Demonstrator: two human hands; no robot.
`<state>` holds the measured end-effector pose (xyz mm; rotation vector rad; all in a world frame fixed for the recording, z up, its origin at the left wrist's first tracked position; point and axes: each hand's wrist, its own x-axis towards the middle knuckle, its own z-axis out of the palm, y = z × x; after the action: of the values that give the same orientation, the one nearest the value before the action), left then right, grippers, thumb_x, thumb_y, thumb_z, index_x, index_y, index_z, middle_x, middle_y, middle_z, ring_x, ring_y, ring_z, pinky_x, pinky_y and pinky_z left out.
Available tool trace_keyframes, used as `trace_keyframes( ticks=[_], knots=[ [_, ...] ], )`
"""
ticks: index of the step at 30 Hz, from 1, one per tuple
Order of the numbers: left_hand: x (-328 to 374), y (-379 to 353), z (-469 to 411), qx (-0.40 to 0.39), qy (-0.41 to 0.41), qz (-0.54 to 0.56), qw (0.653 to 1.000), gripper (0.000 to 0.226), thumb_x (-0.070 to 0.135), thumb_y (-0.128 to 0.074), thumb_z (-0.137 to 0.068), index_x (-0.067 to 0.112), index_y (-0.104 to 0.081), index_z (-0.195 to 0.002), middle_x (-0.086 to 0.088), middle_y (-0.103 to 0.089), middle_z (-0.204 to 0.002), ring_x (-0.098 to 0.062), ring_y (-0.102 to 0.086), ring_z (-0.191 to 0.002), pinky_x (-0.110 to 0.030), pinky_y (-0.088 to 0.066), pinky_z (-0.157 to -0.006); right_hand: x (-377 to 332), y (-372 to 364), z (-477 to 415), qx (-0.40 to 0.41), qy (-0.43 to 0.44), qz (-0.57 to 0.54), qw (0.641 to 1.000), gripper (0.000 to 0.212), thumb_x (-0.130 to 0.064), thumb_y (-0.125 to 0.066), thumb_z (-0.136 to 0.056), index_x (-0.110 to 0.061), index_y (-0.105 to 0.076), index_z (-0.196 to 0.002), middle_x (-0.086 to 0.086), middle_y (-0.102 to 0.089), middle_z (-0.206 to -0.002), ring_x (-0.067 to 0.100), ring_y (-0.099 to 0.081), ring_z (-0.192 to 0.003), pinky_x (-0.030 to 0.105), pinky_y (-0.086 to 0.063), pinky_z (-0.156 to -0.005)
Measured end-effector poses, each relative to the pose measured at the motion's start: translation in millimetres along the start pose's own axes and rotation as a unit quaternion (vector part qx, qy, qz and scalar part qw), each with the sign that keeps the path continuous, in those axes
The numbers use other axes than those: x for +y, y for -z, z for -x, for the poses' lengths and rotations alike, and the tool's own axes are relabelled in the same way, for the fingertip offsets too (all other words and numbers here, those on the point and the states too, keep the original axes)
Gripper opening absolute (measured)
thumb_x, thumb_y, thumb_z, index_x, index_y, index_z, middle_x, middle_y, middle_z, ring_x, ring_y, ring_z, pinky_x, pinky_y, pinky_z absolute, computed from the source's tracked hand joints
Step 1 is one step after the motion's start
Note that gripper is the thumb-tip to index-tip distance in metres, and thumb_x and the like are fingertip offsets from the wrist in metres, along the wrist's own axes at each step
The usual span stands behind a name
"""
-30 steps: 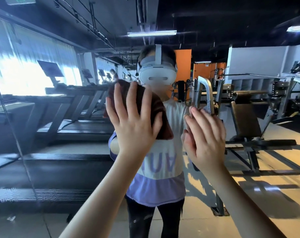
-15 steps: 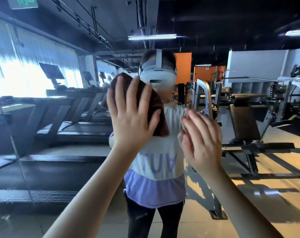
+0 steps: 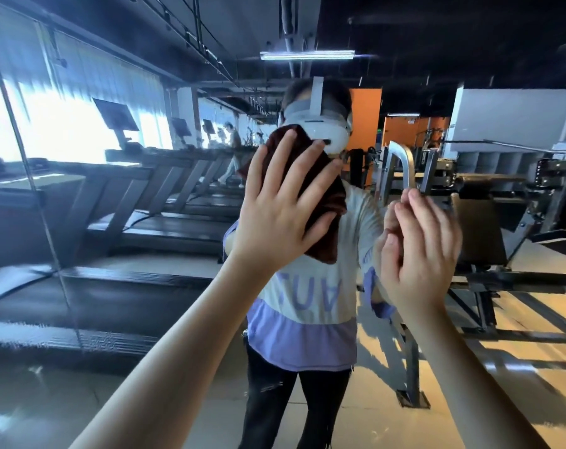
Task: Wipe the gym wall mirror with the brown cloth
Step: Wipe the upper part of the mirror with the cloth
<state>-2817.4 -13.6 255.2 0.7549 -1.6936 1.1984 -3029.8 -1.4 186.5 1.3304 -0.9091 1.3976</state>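
The wall mirror [image 3: 113, 303] fills the whole view and reflects the gym and a person in a white headset. My left hand [image 3: 281, 202] lies flat with spread, straight fingers and presses the brown cloth [image 3: 327, 222] against the glass at head height. The cloth shows above and to the right of that hand, with a fold hanging below the thumb. My right hand [image 3: 421, 247] is raised beside it to the right, fingers loosely bent, holding nothing; whether it touches the glass I cannot tell.
A vertical seam [image 3: 32, 189] between mirror panels runs down the left side. The reflection shows a row of treadmills [image 3: 165, 196] on the left, a weight bench and machine [image 3: 476, 222] on the right, and tiled floor [image 3: 502, 367] below.
My left hand has slid the cloth up and slightly right across the mirror. My right hand has stayed beside it, fingers now more bent.
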Motion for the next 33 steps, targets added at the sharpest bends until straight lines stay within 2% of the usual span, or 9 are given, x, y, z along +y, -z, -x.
trace_keyframes(
  ticks=[5, 9, 13, 17, 23, 25, 27, 29, 33],
  knots=[
    [-11.5, 2.3, 55.5, -0.011, 0.045, -0.025, 0.999, 0.054, 0.047, -0.051, -0.096, 0.015, -0.048, -0.139, -0.017, -0.048, -0.144, -0.045, -0.032, -0.139, -0.057, -0.018, -0.119, -0.8, -1.1, -0.4, -0.004, -0.006, -0.007, 1.000, 0.036, -0.016, -0.042, -0.100, 0.000, -0.062, -0.124, 0.017, -0.057, -0.137, 0.032, -0.047, -0.130, 0.051, -0.035, -0.109],
    [12.3, -5.4, 37.6, 0.000, 0.086, -0.027, 0.996, 0.055, 0.047, -0.049, -0.096, 0.015, -0.046, -0.140, -0.020, -0.050, -0.143, -0.045, -0.031, -0.138, -0.060, -0.018, -0.117, -1.7, 0.1, 0.4, -0.014, -0.013, -0.023, 1.000, 0.037, -0.018, -0.038, -0.104, 0.000, -0.060, -0.127, 0.017, -0.055, -0.139, 0.032, -0.044, -0.132, 0.061, -0.041, -0.103],
    [43.0, -11.8, 38.4, -0.006, 0.049, 0.006, 0.999, 0.053, 0.047, -0.049, -0.097, 0.016, -0.049, -0.140, -0.017, -0.051, -0.145, -0.044, -0.033, -0.139, -0.060, -0.021, -0.117, 0.3, 1.2, 2.3, -0.018, -0.011, -0.025, 0.999, 0.038, -0.019, -0.036, -0.104, 0.000, -0.059, -0.128, 0.017, -0.055, -0.139, 0.031, -0.043, -0.132, 0.059, -0.039, -0.105],
    [35.9, -11.1, 77.8, -0.014, 0.012, -0.008, 1.000, 0.053, 0.050, -0.050, -0.096, 0.019, -0.047, -0.140, -0.011, -0.041, -0.146, -0.043, -0.035, -0.138, -0.056, -0.020, -0.118, 1.8, 0.1, 4.0, -0.014, -0.007, -0.022, 1.000, 0.037, -0.017, -0.038, -0.104, 0.001, -0.059, -0.129, 0.019, -0.056, -0.138, 0.032, -0.044, -0.132, 0.061, -0.042, -0.101],
    [54.4, -16.5, 76.4, 0.016, 0.146, -0.013, 0.989, 0.053, 0.049, -0.046, -0.098, 0.016, -0.045, -0.139, -0.014, -0.037, -0.146, -0.046, -0.032, -0.137, -0.060, -0.021, -0.116, 0.9, -1.3, 2.9, -0.001, 0.004, -0.013, 1.000, 0.036, -0.013, -0.040, -0.100, 0.000, -0.058, -0.128, 0.019, -0.058, -0.136, 0.031, -0.045, -0.130, 0.051, -0.036, -0.109],
    [64.4, -20.5, 83.4, 0.010, 0.108, -0.003, 0.994, 0.053, 0.049, -0.048, -0.096, 0.017, -0.045, -0.139, -0.013, -0.038, -0.147, -0.045, -0.030, -0.138, -0.058, -0.018, -0.117, 0.8, -0.9, 3.1, -0.002, -0.001, -0.013, 1.000, 0.036, -0.012, -0.039, -0.101, 0.001, -0.059, -0.128, 0.020, -0.057, -0.136, 0.031, -0.045, -0.131, 0.053, -0.038, -0.108],
    [63.6, -23.6, 100.7, -0.007, 0.004, 0.006, 1.000, 0.050, 0.049, -0.047, -0.097, 0.021, -0.047, -0.138, -0.010, -0.041, -0.145, -0.041, -0.029, -0.139, -0.056, -0.020, -0.116, 0.0, -0.7, 3.4, -0.004, -0.002, -0.016, 1.000, 0.036, -0.011, -0.039, -0.101, 0.001, -0.059, -0.127, 0.020, -0.057, -0.136, 0.031, -0.045, -0.131, 0.056, -0.039, -0.107],
    [57.2, -24.4, 112.0, -0.012, -0.053, 0.011, 0.998, 0.046, 0.049, -0.044, -0.099, 0.023, -0.050, -0.136, -0.007, -0.043, -0.144, -0.037, -0.029, -0.139, -0.054, -0.023, -0.115, -0.9, -0.9, 2.6, 0.000, -0.002, -0.010, 1.000, 0.035, -0.009, -0.041, -0.099, 0.002, -0.060, -0.126, 0.020, -0.058, -0.136, 0.031, -0.046, -0.131, 0.055, -0.039, -0.107],
    [56.6, -23.6, 90.0, 0.006, -0.021, 0.019, 1.000, 0.047, 0.050, -0.050, -0.096, 0.023, -0.051, -0.135, -0.007, -0.043, -0.144, -0.037, -0.036, -0.138, -0.054, -0.028, -0.112, -1.9, 0.4, 0.8, 0.005, -0.002, -0.006, 1.000, 0.034, -0.009, -0.042, -0.099, 0.003, -0.062, -0.124, 0.019, -0.057, -0.135, 0.031, -0.047, -0.130, 0.044, -0.032, -0.114]
  ],
)
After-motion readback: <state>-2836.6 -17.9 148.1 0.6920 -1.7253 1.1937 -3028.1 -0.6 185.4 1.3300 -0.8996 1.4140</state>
